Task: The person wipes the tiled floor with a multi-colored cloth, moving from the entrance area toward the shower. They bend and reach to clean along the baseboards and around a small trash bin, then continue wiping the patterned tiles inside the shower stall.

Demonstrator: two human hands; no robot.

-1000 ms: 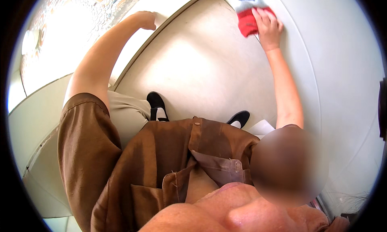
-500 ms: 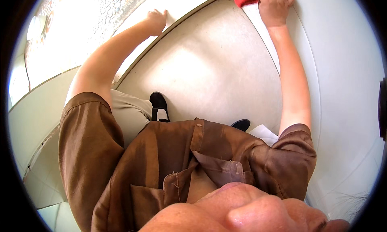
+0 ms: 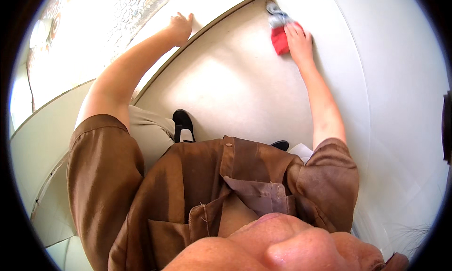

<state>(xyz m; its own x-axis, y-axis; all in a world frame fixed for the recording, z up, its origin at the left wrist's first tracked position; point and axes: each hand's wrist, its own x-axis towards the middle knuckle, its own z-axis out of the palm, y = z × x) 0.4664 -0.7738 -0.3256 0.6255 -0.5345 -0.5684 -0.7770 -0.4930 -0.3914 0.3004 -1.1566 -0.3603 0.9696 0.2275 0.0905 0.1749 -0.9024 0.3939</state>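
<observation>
My right hand (image 3: pixel 299 41) lies over a red cloth (image 3: pixel 280 41) at the far right corner of the pale floor, its fingers gripping the fabric. A bunched grey-blue piece of cloth (image 3: pixel 278 16) sticks out beyond the red part, toward the corner; whether the two are one piece, I cannot tell. At the far left, my left hand (image 3: pixel 181 26) rests on a white ledge (image 3: pixel 207 16), fingers apart and nothing in them.
A dark-edged rim (image 3: pixel 188 45) runs between the ledge and the pale floor (image 3: pixel 226 78). The white wall (image 3: pixel 395 82) curves along my right side. Pebble mosaic (image 3: pixel 127 14) lies beyond the ledge. My black shoe (image 3: pixel 182 122) stands on the floor near my body.
My right hand has come down from the base of the wall onto the floor, nearer to me, bringing the red cloth along. The grey-blue part now shows. My left hand has barely moved.
</observation>
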